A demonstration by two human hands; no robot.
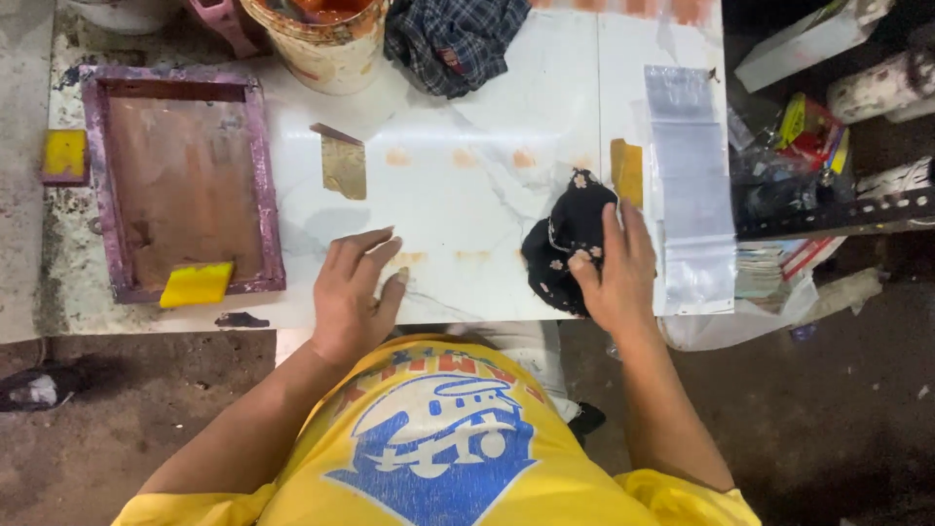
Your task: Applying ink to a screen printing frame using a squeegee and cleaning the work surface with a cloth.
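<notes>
Right hand (616, 273) gripping dark floral rag (568, 237), left hand (355, 292) flat, empty on white tabletop (487, 107); risk: smearing orange stains (463, 158) wider.

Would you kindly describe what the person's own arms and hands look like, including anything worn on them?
Both forearms are bare, and no gloves, rings, watch or bracelets show on the left hand or the right hand. The short yellow sleeves of a T-shirt cover only the upper arms; the shirt carries a blue and white print on its front.
</notes>
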